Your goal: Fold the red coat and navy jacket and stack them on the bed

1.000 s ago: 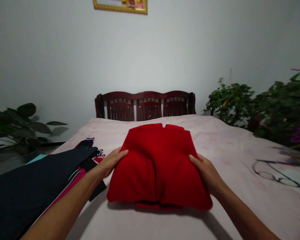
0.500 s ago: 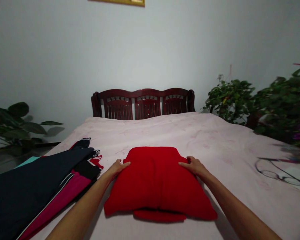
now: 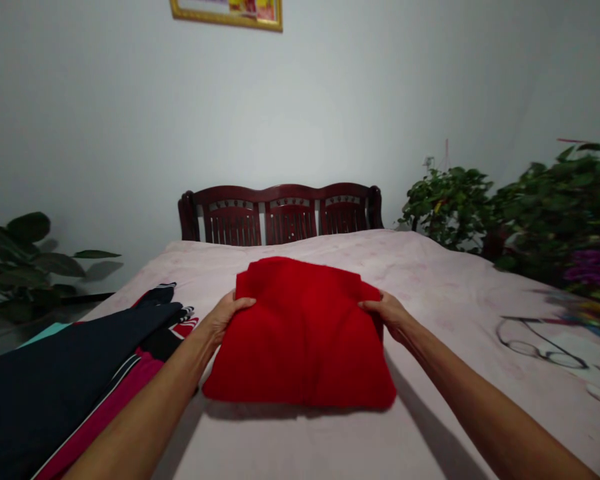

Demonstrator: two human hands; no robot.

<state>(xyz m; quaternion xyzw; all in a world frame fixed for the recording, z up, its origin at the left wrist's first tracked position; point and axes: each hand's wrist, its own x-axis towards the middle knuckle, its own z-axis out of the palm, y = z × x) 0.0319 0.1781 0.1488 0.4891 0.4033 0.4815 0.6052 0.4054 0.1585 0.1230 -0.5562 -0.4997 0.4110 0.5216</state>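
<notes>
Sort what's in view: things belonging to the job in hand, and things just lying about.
Job in hand:
red cloth, gripped by the left hand and right hand
bedsheet, beneath it

Apparently just lying about:
eyeglasses
leafy plants

Uncertain: dark clothes at left, not held.

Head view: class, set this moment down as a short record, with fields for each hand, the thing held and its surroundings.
Left hand: grips the left side of the red cloth, thumb on top
Right hand: grips its right side, thumb on top
Cloth state: folded, shadow under its near edge
Left side: dark clothes on the bed
Right side: glasses
Beyond: wooden headboard
</notes>
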